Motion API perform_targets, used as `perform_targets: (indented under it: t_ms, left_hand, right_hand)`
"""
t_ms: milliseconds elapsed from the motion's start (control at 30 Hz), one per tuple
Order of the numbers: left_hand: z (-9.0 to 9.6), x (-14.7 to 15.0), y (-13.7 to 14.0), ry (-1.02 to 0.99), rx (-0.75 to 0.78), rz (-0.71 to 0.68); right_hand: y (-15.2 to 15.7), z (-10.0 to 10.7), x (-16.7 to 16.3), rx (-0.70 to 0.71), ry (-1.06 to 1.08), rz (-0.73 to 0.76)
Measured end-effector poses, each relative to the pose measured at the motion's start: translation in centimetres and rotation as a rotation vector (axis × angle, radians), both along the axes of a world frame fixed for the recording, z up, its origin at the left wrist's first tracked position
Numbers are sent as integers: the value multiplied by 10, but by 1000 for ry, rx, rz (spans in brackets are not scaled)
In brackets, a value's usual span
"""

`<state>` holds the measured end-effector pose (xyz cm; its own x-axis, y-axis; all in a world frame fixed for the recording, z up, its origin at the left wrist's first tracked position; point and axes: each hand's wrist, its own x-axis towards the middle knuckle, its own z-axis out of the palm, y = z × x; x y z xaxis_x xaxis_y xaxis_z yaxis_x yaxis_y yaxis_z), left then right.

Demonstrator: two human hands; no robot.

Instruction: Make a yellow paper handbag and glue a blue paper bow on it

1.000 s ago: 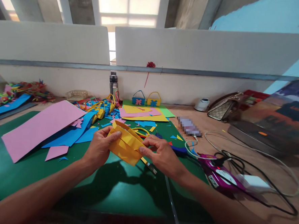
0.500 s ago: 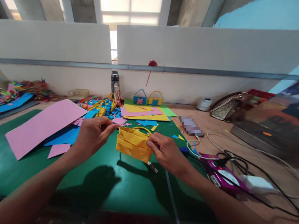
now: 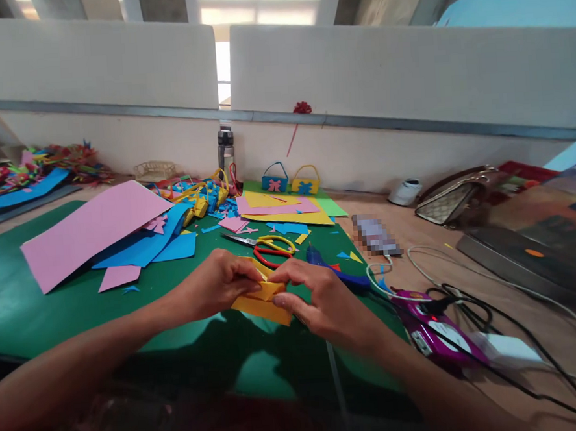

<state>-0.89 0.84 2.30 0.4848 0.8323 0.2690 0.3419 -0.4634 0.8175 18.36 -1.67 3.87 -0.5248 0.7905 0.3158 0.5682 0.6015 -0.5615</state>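
A small yellow toy handbag (image 3: 262, 309), made of folded sheet, is held just above the green mat (image 3: 194, 364). My left hand (image 3: 221, 281) pinches its upper edge from the left. From the right, my right hand (image 3: 322, 298) grips the same folded top with thumb and fingers. My fingers hide most of the upper part. Scissors (image 3: 255, 242) with red and yellow handles lie on the mat just beyond my hands. To the right of them rests a blue glue gun (image 3: 353, 281).
Pink sheet (image 3: 94, 234) and blue sheet (image 3: 148, 243) lie left. Behind are a pile of blue and yellow pieces (image 3: 202, 201) and two finished little bags (image 3: 306, 185). On the right are a phone (image 3: 376, 235), a purple power strip (image 3: 444, 333) and cables.
My left hand has moved right and down from the bag's left corner to its middle. My right hand has shifted onto the top fold. The scissors and more of the glue gun have come into sight.
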Motion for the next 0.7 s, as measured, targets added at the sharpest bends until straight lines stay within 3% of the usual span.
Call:
perform_targets:
  t_ms: [133,400,700]
  left_hand:
    - [1,-3,-1,-18,-14,-15]
    - [-3,-2,-2,-46,-47,-42]
    - [-2,3,-8,-130,-139,-13]
  right_hand:
    - [-2,0,-1,-43,76,-34]
    - [-4,-10,-6,226,163,-4]
    - [-5,-18,-5,313,112,-1]
